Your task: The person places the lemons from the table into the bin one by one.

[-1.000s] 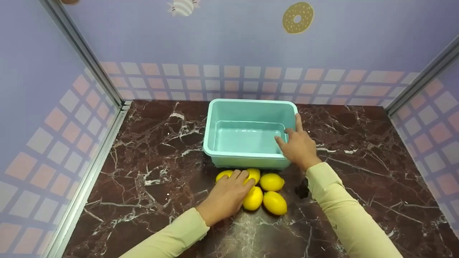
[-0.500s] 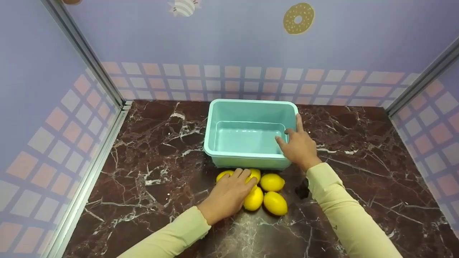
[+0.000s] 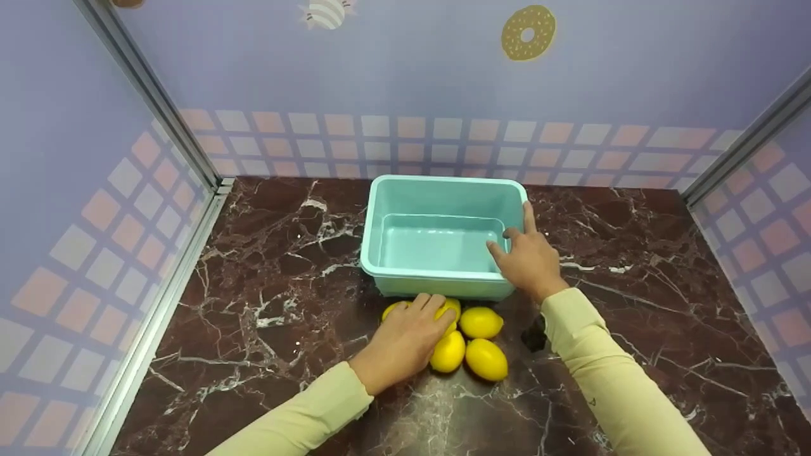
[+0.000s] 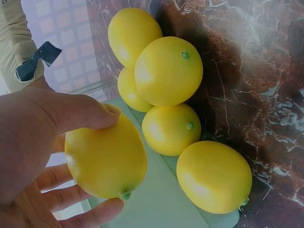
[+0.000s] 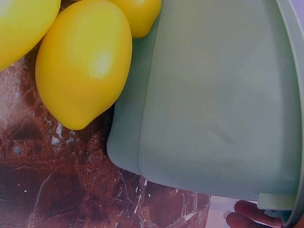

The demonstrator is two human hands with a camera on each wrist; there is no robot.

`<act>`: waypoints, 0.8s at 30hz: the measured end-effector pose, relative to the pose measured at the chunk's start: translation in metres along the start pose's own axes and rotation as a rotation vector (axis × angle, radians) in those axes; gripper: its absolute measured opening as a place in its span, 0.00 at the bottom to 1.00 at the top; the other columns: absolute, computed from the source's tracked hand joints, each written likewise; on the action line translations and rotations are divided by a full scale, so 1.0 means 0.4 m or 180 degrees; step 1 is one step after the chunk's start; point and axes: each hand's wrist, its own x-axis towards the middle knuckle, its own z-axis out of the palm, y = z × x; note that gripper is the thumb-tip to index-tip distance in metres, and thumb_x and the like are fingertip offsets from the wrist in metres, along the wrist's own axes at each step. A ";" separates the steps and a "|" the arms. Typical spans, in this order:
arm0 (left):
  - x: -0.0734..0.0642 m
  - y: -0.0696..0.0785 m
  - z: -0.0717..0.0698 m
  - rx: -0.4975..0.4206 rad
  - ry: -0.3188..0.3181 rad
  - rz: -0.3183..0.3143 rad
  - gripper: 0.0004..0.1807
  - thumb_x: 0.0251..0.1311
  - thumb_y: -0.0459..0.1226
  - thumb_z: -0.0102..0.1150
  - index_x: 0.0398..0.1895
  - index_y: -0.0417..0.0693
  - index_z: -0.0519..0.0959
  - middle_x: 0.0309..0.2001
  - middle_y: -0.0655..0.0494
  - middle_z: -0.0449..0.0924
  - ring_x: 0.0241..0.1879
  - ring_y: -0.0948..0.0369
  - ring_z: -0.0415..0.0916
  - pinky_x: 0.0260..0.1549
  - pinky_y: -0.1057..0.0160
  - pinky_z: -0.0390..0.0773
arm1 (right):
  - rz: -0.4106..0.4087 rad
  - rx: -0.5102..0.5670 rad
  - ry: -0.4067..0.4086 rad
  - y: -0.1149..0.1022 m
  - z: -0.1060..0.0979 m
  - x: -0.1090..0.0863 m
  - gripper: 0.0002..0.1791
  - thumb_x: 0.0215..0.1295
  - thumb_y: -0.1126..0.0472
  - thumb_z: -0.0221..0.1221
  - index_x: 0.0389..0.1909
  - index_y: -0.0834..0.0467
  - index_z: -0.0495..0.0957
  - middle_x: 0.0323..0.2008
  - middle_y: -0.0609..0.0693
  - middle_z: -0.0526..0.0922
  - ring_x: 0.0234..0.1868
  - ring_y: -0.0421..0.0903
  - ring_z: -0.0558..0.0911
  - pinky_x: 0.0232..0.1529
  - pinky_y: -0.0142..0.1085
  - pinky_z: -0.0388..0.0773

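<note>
Left hand (image 3: pixel 400 347), lower centre: lemon (image 4: pixel 108 159) gripped, fingertips slightly shifted. Right hand (image 3: pixel 533 261): gripping right rim of tub (image 3: pixel 437 274), centre. Other lemons (image 3: pixel 486 360): below tub, unmoved; stage judged: grasping.

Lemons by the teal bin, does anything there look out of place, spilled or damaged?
Nothing stands out. The teal bin sits upright with no visible crack, the loose lemons in front of it look whole, as does the held lemon in the left hand, and no spill shows.
</note>
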 end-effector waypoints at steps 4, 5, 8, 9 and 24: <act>0.001 0.001 -0.002 -0.0007 0.0047 0.0016 0.21 0.53 0.38 0.65 0.52 0.54 0.75 0.48 0.57 0.73 0.42 0.59 0.73 0.28 0.62 0.78 | -0.0019 0.0013 0.0026 0.000 0.001 -0.002 0.32 0.67 0.39 0.50 0.56 0.62 0.76 0.78 0.57 0.37 0.56 0.64 0.76 0.43 0.59 0.76; 0.002 0.001 -0.002 -0.0009 0.0055 0.0021 0.21 0.52 0.38 0.65 0.52 0.54 0.75 0.48 0.57 0.73 0.42 0.59 0.73 0.28 0.63 0.78 | -0.0016 0.0004 0.0024 -0.001 0.000 -0.002 0.32 0.67 0.39 0.50 0.56 0.62 0.76 0.78 0.56 0.37 0.56 0.64 0.76 0.44 0.59 0.76; 0.003 0.000 -0.002 -0.0038 0.0081 0.0027 0.21 0.52 0.38 0.65 0.51 0.54 0.75 0.47 0.57 0.73 0.42 0.58 0.73 0.27 0.63 0.77 | 0.0008 -0.0025 -0.0016 0.000 0.000 0.000 0.32 0.67 0.39 0.50 0.56 0.62 0.76 0.78 0.56 0.36 0.54 0.64 0.77 0.43 0.58 0.76; 0.004 -0.001 -0.002 -0.0041 0.0081 0.0028 0.21 0.52 0.38 0.65 0.51 0.54 0.75 0.47 0.57 0.73 0.42 0.58 0.73 0.27 0.63 0.77 | 0.0021 -0.0040 -0.0032 0.000 0.000 0.000 0.32 0.67 0.39 0.50 0.56 0.62 0.75 0.78 0.55 0.36 0.54 0.64 0.77 0.43 0.58 0.76; 0.011 -0.002 -0.009 0.0099 0.0116 0.0056 0.18 0.54 0.40 0.64 0.49 0.54 0.75 0.45 0.57 0.72 0.39 0.59 0.72 0.23 0.64 0.73 | 0.0019 -0.0031 -0.0031 0.001 0.001 0.001 0.32 0.67 0.39 0.50 0.56 0.62 0.76 0.78 0.56 0.36 0.55 0.64 0.77 0.43 0.59 0.75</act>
